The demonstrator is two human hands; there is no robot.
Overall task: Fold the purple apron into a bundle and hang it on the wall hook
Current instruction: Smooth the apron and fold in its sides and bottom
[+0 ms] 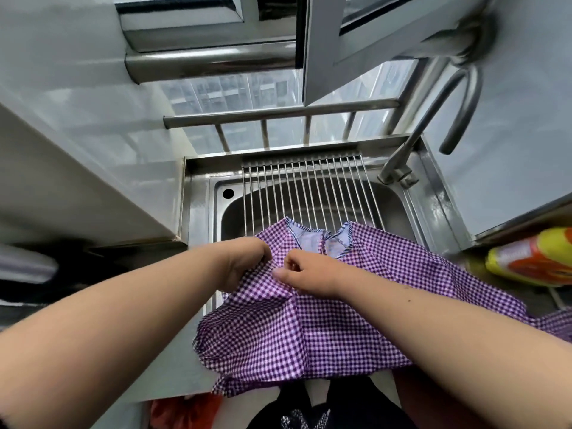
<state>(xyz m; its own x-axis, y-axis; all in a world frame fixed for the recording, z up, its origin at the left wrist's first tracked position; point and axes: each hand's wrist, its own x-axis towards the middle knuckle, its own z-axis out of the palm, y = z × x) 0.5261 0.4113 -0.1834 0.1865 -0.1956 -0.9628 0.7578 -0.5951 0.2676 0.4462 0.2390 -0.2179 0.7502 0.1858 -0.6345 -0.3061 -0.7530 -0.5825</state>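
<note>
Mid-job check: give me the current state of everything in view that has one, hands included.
purple apron: unfolded, draped over the sink's front edge, gathered at the middle.
left hand: pinching the apron fabric.
right hand: fingers curled, pinching the apron beside the left hand.
sink: no water visible, part covered by the apron.
drying rack: laid across the sink, nothing on its bare rods.
tap: no water running.
window: swung open.

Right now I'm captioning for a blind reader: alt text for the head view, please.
Both hands, left and right, pinch a purple checked apron draped over a steel sink, with a rod rack and faucet behind.
</note>
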